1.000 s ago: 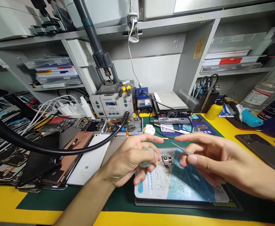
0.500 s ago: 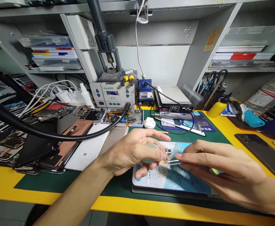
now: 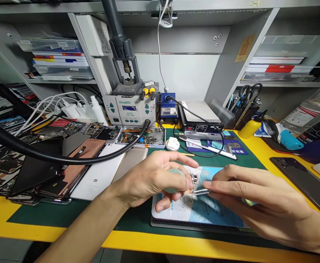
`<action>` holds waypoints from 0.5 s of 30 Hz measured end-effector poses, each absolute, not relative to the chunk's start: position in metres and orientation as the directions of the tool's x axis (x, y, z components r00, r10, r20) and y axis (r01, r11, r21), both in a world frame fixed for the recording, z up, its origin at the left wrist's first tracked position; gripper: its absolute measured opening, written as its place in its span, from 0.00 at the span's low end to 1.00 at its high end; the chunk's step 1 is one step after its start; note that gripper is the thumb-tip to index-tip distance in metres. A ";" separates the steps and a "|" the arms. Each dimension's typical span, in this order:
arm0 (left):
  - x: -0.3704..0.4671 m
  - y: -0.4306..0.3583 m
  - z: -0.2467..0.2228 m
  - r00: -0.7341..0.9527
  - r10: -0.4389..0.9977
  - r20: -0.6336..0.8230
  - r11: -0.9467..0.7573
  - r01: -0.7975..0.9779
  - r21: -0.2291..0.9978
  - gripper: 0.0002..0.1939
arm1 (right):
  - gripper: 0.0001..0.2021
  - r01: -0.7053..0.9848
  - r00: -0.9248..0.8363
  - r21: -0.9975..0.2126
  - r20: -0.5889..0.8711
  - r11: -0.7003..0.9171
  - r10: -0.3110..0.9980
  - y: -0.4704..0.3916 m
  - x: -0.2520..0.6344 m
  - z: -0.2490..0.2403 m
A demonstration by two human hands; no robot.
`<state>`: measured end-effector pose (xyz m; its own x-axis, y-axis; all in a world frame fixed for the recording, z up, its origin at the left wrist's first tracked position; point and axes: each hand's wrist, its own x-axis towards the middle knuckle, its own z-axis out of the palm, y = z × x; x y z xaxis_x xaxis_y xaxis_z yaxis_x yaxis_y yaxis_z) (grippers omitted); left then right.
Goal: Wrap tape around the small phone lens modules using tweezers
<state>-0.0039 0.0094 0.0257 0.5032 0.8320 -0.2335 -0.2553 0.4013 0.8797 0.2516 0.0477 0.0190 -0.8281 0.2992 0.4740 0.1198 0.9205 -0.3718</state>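
In my left hand [image 3: 156, 179] a pale green round object [image 3: 173, 188] sits behind the thumb, mostly covered by the fingers. A tiny copper-coloured piece [image 3: 189, 191] shows at the thumb and index tips; whether they pinch it I cannot tell. My right hand [image 3: 247, 193] is closed on thin metal tweezers [image 3: 201, 192]. Their tips point left, close to that piece. Both hands are above a flat white and blue board [image 3: 173, 214], which has small dark-outlined parts [image 3: 194, 177] near its back edge.
Stacked phones [image 3: 80, 160] and a white phone [image 3: 99, 177] lie left. A black hose [image 3: 67, 160] arcs from the grey soldering station [image 3: 129, 109]. Behind are a parts tray [image 3: 153, 136], a heating plate [image 3: 201, 113] and a white pen-like tool [image 3: 209, 147]. A dark phone [image 3: 302, 182] lies right.
The tweezers' tips have shifted slightly down and left, and the tool is tilted a little more. The left hand keeps nearly the same pose. The whole view has shifted slightly.
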 end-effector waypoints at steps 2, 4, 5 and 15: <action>-0.004 0.010 0.026 0.500 0.833 -0.235 0.404 -0.260 0.877 0.18 | 0.15 0.125 -0.829 -0.368 0.472 0.921 0.301 0.048 0.252 0.018; -0.004 0.010 0.026 0.503 0.831 -0.236 0.406 -0.260 0.876 0.18 | 0.15 0.131 -0.825 -0.356 0.479 0.925 0.301 0.048 0.253 0.018; -0.004 0.010 0.026 0.507 0.829 -0.234 0.406 -0.260 0.876 0.18 | 0.15 0.132 -0.821 -0.350 0.485 0.927 0.300 0.049 0.253 0.017; -0.005 0.010 0.024 0.511 0.829 -0.226 0.394 -0.248 0.885 0.18 | 0.16 0.133 -0.819 -0.332 0.494 0.934 0.292 0.049 0.251 0.020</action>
<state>-0.0051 0.0097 0.0240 0.5113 0.8293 -0.2255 -0.2483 0.3938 0.8851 0.2505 0.0492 0.0198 -0.8187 0.2923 0.4943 0.1330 0.9339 -0.3319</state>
